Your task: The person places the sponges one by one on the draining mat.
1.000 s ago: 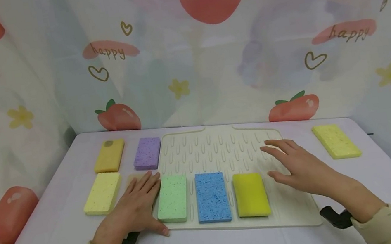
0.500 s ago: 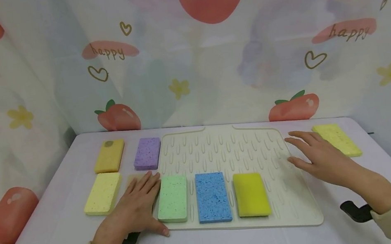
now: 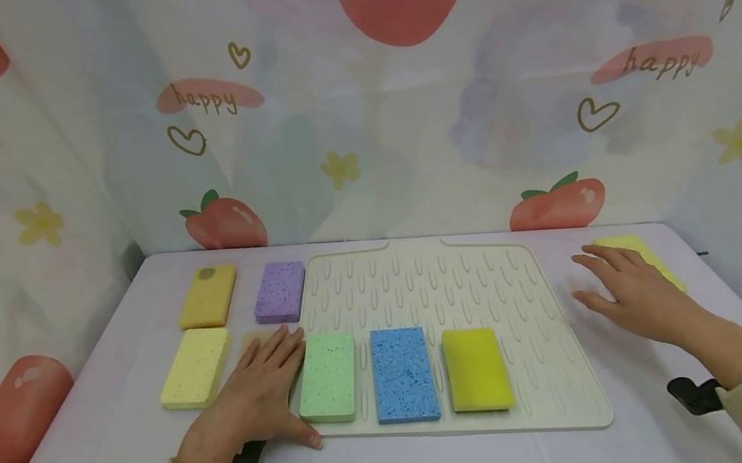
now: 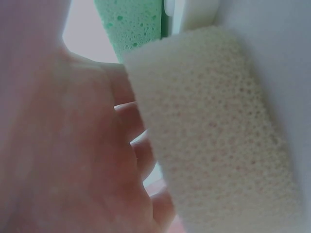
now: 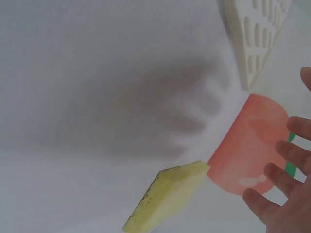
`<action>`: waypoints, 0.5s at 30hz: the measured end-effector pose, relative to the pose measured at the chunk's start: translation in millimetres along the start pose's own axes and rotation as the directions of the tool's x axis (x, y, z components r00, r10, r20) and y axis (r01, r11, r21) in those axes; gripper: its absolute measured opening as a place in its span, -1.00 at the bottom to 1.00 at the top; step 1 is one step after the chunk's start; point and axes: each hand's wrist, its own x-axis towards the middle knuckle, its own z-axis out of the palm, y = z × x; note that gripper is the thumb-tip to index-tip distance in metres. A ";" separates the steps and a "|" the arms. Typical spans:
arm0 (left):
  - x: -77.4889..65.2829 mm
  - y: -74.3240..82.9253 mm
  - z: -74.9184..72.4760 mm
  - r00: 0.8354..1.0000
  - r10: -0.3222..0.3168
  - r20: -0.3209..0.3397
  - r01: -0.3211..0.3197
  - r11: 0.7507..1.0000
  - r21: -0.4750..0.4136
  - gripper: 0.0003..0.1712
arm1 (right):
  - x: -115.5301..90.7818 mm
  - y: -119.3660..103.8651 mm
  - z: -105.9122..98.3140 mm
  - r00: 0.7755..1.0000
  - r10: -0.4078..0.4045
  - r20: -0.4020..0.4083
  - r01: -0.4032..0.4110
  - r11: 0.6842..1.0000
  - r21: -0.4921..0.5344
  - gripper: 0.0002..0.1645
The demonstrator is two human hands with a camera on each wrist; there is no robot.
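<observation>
Right hand moved right, obscuring far-right sponge (partly) | grip: released, left hand likewise | mat between them

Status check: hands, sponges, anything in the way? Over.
Left hand spread beside green sponge. Right hand open, empty, hiding part of rightmost sponge from head view. Green sponge, blue sponge, bright yellow sponge on mat.

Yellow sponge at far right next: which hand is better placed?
The right hand, probably: it is near that yellow sponge and holds nothing, while the left hand is across the mat, by the green sponge.
</observation>
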 end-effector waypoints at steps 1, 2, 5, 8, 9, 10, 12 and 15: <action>0.0 0.3 0.2 1.000 -0.001 0.002 0.001 1.000 -0.002 0.57 | 0.2 3.8 0.9 1.000 0.005 0.000 -0.005 1.000 0.001 -0.29; 0.0 0.2 0.0 1.000 -0.002 0.005 0.002 1.000 -0.002 0.57 | 0.6 7.5 1.7 1.000 0.013 0.004 -0.013 1.000 0.002 -0.28; -0.2 -0.3 -1.4 1.000 -0.003 0.008 0.003 1.000 -0.002 0.58 | 3.5 18.3 3.6 0.998 0.052 0.033 -0.052 0.999 0.000 -0.25; 0.0 -1.4 -2.8 1.000 -0.001 0.007 0.001 1.000 0.002 0.58 | 6.1 28.1 4.1 0.993 0.093 0.071 -0.094 0.996 0.001 -0.22; 0.1 -1.6 -2.9 1.000 0.001 0.005 -0.001 1.000 0.003 0.58 | 6.9 31.1 4.5 0.991 0.106 0.084 -0.107 0.994 0.000 -0.22; 0.1 -1.6 -2.8 1.000 0.001 0.004 -0.001 1.000 0.005 0.58 | 7.6 33.4 4.7 0.988 0.121 0.099 -0.121 0.993 -0.002 -0.21; 0.3 -1.8 -1.9 1.000 0.005 0.003 -0.005 1.000 0.008 0.58 | 8.6 38.0 5.0 0.981 0.147 0.129 -0.148 0.989 -0.002 -0.19; 0.4 -1.0 0.1 1.000 0.005 0.006 -0.005 1.000 0.007 0.58 | 9.6 43.6 6.2 0.967 0.187 0.171 -0.187 0.982 -0.014 -0.17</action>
